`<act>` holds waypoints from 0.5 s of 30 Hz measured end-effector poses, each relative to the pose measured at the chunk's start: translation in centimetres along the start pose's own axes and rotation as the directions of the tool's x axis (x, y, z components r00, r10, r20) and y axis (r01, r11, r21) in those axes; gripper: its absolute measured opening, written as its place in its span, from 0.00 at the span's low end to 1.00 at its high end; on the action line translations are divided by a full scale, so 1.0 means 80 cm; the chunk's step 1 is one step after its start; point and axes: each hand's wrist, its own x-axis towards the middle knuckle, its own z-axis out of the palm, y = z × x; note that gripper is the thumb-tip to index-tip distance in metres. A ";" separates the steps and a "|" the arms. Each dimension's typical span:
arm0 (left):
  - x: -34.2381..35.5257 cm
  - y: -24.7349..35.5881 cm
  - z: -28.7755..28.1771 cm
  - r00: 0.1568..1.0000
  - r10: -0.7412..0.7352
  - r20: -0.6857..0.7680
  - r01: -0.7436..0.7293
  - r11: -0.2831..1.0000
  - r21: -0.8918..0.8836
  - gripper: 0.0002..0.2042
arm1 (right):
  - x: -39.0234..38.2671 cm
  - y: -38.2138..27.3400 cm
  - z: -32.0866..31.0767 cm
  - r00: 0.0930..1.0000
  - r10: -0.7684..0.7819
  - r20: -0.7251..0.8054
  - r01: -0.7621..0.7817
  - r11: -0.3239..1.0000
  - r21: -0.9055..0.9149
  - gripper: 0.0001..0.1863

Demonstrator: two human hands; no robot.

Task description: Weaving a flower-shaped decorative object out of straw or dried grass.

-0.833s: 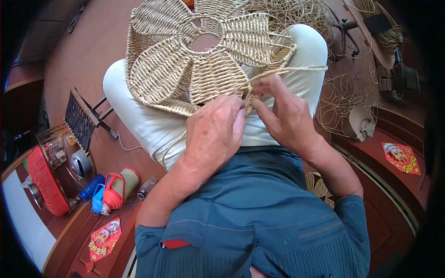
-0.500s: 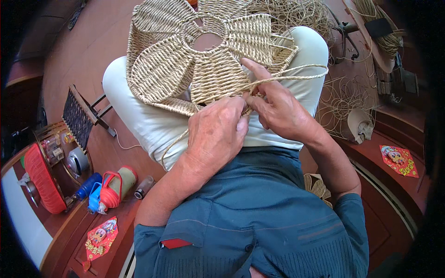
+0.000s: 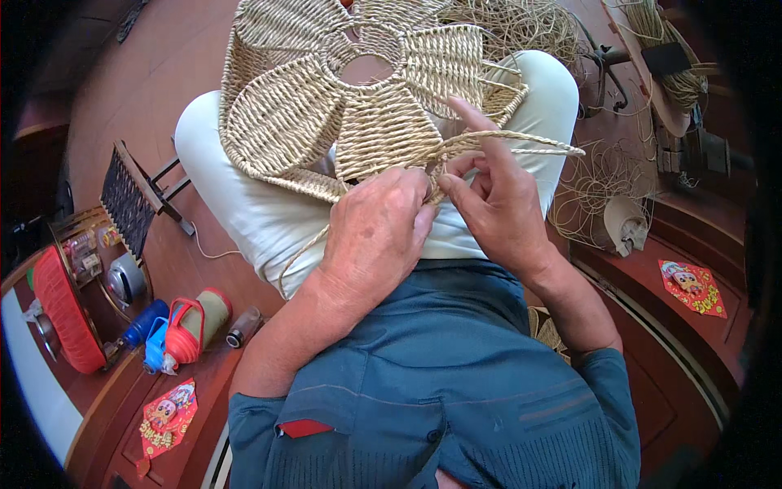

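Observation:
A woven straw basket (image 3: 391,134) with flower-petal panels around a round central hole lies across my lap. My left hand (image 3: 379,218) is closed on its near edge, the fingertips partly hidden beneath the knuckles. Beside it, my right hand (image 3: 501,200) has thumb and bent fingers drawn together at the same edge, by the twisted straw cord (image 3: 542,148). Its index finger points up and away. The cord forms a long loop running out to the right past those fingers. Another length of cord (image 3: 303,254) trails from under my left hand over my thigh.
Heaps of loose straw cord (image 3: 521,28) lie on the floor beyond my right knee, with thinner tangled strands (image 3: 603,191) nearer. At left stand a small dark-woven stool (image 3: 130,200), a red-lidded jug (image 3: 191,330), a blue bottle (image 3: 147,322) and a red basin (image 3: 69,310).
My right hand has shifted slightly right, its index finger lifting off the basket panel while the other fingers curl in. The cord loop has moved a little right and down. My left hand stays at the edge.

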 end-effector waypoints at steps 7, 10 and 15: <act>0.001 0.001 -0.001 1.000 -0.014 0.015 0.014 1.000 -0.004 0.10 | -0.009 0.016 0.030 0.932 -0.182 -0.314 0.162 0.983 -0.090 0.36; 0.002 0.001 -0.002 1.000 -0.004 0.006 0.004 1.000 -0.001 0.08 | -0.019 0.013 0.034 0.904 -0.262 -0.339 0.216 0.962 -0.166 0.36; 0.002 -0.001 -0.002 0.999 0.047 -0.022 -0.046 0.998 0.043 0.07 | -0.033 -0.001 0.047 0.947 0.265 -0.179 -0.057 0.689 0.723 0.29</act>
